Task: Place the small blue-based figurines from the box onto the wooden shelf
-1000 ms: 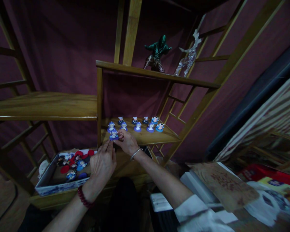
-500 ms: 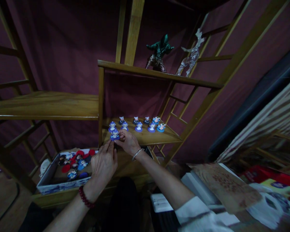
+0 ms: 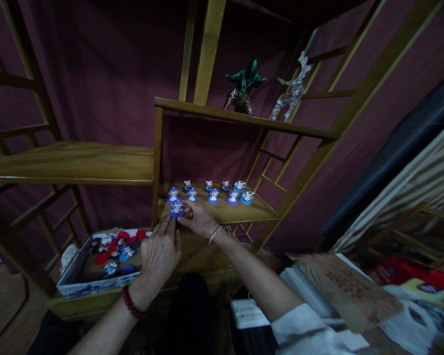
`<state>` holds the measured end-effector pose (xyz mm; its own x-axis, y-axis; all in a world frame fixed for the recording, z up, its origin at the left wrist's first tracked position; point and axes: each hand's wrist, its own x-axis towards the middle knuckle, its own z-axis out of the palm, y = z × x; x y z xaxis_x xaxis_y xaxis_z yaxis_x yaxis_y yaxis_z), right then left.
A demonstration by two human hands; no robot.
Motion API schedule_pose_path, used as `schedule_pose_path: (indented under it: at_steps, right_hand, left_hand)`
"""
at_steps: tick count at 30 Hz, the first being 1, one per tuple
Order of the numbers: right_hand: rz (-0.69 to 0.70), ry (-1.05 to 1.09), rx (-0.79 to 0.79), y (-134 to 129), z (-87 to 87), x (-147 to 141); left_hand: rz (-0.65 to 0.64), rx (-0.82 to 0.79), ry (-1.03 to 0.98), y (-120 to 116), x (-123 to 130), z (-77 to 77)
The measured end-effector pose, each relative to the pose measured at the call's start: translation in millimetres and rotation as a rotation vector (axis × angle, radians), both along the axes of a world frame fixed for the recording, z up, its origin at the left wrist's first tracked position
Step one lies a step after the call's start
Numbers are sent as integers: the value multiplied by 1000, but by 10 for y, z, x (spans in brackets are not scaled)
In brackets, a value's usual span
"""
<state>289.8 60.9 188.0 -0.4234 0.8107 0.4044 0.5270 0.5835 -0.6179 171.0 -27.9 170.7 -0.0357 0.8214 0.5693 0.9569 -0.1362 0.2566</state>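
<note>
Holding front purple figurine (image 3: 176, 207), right hand (image 3: 201, 218), near shelf edge (image 3: 244, 220).

There are five purple figurines (image 3: 213, 196), three dark ones (image 3: 208, 186), two blue ones (image 3: 246, 197) and two statues (image 3: 247, 79).

The right hand (image 3: 200, 219) has its fingers (image 3: 188, 209) at the right side of a purple figurine (image 3: 176, 208) near the front of a wooden shelf (image 3: 237, 213); the left hand (image 3: 160, 252), red beads (image 3: 132, 303) at its wrist, points its fingers to the shelf's edge just below; small figurines (image 3: 213, 195) stand in rows behind; lower left, a box (image 3: 96, 287) holds jumbled figures (image 3: 126, 252); above stand a green-topped statuette (image 3: 247, 81) and a clear, deer-like one (image 3: 294, 91).
</note>
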Motion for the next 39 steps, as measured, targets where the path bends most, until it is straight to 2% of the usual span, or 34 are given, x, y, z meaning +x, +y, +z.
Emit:
schedule_pose_path:
  at_steps: [8,16,21,26,31,35,39]
  right_hand:
    - [25,-49,15,-16,65,-7]
    - [-49,9,55,-46,-63,38]
    - [-168,128,54,-109,-162,31]
    - [-251,294,63,-252,-210,-18]
    - [-294,350,92,-441,-203,-116]
    - [-269,386,107,-638,-268,-243]
    - [-198,363,119,-857,-410,-416]
  left_hand:
    - [6,-30,12,-7,-2,8]
    - [-49,21,-26,-28,-61,-98]
    - [-81,44,-50,-45,-91,-158]
    - [-115,71,-71,-92,-123,-235]
    - [-164,97,-74,-160,-164,-306]
    - [-199,66,-107,-230,-201,-333]
    - [-286,55,-182,-293,-267,-390]
